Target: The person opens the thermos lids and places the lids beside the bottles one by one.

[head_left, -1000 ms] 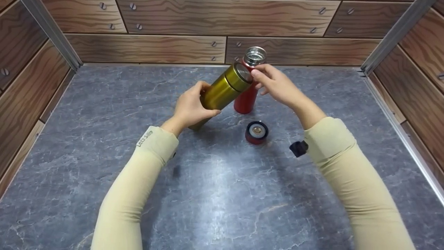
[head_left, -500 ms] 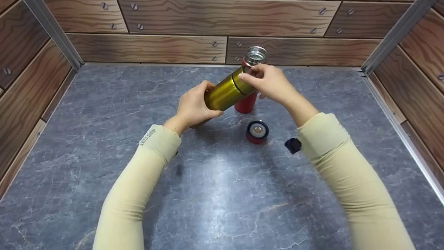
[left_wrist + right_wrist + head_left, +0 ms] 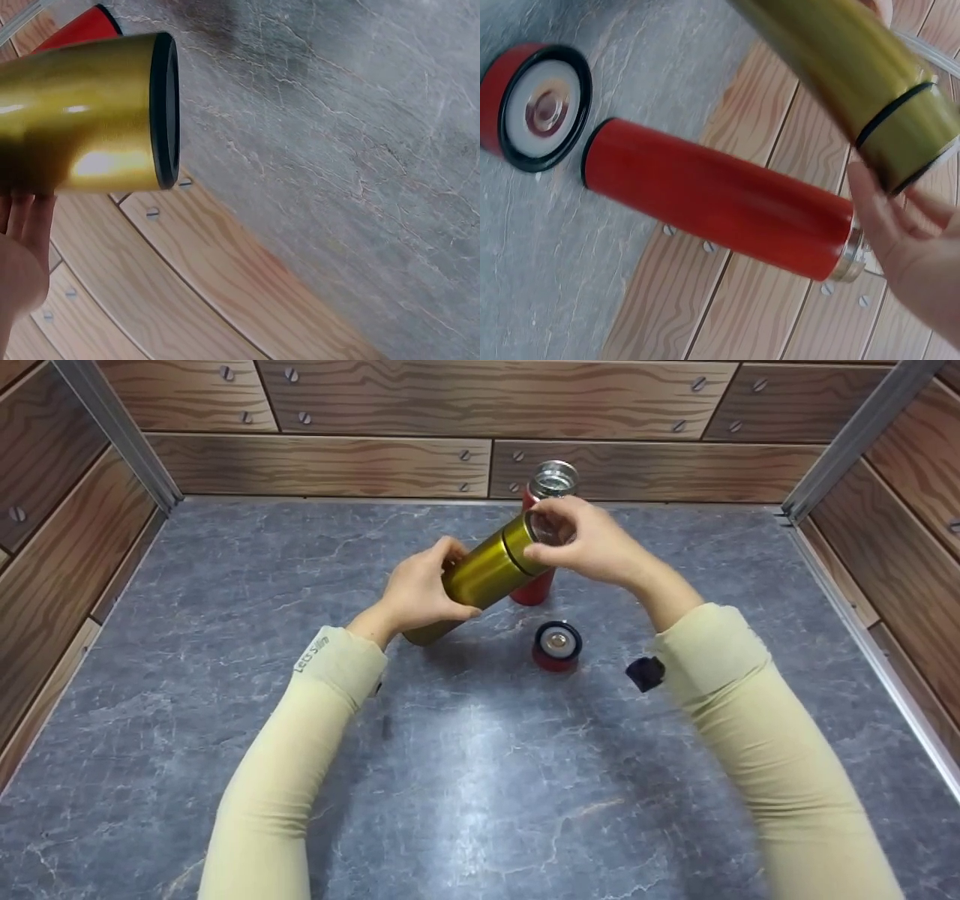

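Observation:
A gold thermos flask is held tilted above the table, its lid end up and to the right. My left hand grips its body; in the left wrist view the flask's dark-rimmed base faces right. On the gold lid, the thumb and fingers of my right hand are curled round the edge. The lid sits on the flask, with a dark seam between them. Behind it a red thermos flask stands upright without a lid, its steel neck showing. The red lid lies upside down nearer me.
The grey marbled table spreads out around the hands. Wood-patterned panels wall it in at the back and both sides, with metal corner posts. A small black piece hangs at my right cuff.
My right hand has come from beside the gold lid's end to hold it, its fingers now shifted round the edge. The gold flask has tipped a little lower to the right.

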`<move>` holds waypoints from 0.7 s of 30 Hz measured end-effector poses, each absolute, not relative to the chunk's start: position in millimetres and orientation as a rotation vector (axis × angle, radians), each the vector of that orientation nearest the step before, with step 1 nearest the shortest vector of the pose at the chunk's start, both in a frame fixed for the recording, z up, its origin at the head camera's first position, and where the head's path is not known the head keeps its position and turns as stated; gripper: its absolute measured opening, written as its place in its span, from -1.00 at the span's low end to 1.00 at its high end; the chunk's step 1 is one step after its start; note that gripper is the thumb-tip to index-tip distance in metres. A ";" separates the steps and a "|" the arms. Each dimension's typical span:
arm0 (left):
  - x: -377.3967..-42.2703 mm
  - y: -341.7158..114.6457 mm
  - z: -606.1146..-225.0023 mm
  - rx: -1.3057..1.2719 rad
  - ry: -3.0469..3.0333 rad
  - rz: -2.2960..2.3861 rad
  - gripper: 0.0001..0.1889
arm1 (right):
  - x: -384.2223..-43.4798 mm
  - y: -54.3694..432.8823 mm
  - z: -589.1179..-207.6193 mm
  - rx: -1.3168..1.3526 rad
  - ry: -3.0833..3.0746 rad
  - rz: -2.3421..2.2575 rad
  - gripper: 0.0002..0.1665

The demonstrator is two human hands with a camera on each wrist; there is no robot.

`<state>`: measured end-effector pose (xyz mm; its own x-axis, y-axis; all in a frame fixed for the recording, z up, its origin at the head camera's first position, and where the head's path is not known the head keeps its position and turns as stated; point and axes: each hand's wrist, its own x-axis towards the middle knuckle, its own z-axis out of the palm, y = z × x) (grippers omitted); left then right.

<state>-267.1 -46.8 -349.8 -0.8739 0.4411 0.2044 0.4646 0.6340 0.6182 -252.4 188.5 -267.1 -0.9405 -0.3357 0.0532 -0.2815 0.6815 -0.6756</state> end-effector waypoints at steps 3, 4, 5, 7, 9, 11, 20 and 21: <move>-266.3 -47.8 -349.2 -0.795 -2.805 -1.112 -0.26 | -251.7 191.8 -267.0 -0.660 2.808 -1.091 -0.31; -266.3 -47.9 -349.1 -0.796 -2.805 -1.112 -0.25 | -251.3 192.3 -267.0 -0.683 2.811 -1.084 -0.29; -266.3 -47.8 -348.9 -0.798 -2.803 -1.109 -0.25 | -250.9 192.4 -266.9 -0.685 2.815 -1.084 -0.27; -266.4 -47.3 -348.9 -0.798 -2.800 -1.089 -0.24 | -250.3 191.5 -266.6 -0.631 2.826 -1.096 -0.22; -266.5 -46.7 -348.9 -0.803 -2.798 -1.063 -0.23 | -248.9 189.2 -265.3 -0.519 2.853 -1.076 -0.20; -266.4 -46.4 -349.0 -0.806 -2.798 -1.049 -0.23 | -247.8 186.2 -263.5 -0.376 2.860 -1.042 -0.17; -265.4 -46.9 -349.8 -0.817 -2.820 -1.039 -0.23 | -246.1 182.8 -261.5 -0.278 2.828 -0.926 -0.24; -265.4 -47.0 -349.6 -0.823 -2.819 -1.042 -0.24 | -246.1 183.9 -261.7 -0.322 2.821 -0.942 -0.28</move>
<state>-265.4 -47.0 -349.6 -0.8603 0.4689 0.2002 0.4863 0.6369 0.5982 -246.1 183.9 -261.7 -0.9657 -0.2490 -0.0735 -0.1549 0.7797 -0.6067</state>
